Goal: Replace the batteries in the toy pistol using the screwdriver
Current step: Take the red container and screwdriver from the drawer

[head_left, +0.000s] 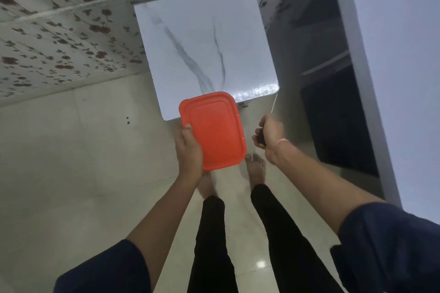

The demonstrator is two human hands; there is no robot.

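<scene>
Orange box [214, 131], gripped one-sided by the left hand [189, 150], could tip and spill; right hand [270, 131] grips the screwdriver [262, 139].

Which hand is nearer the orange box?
Left. The left hand grips the orange box at its left edge; the right hand holds the screwdriver clear of its right side.

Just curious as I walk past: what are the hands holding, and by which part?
The left hand grips the orange box by its left edge; the right hand grips the screwdriver by its handle.
</scene>
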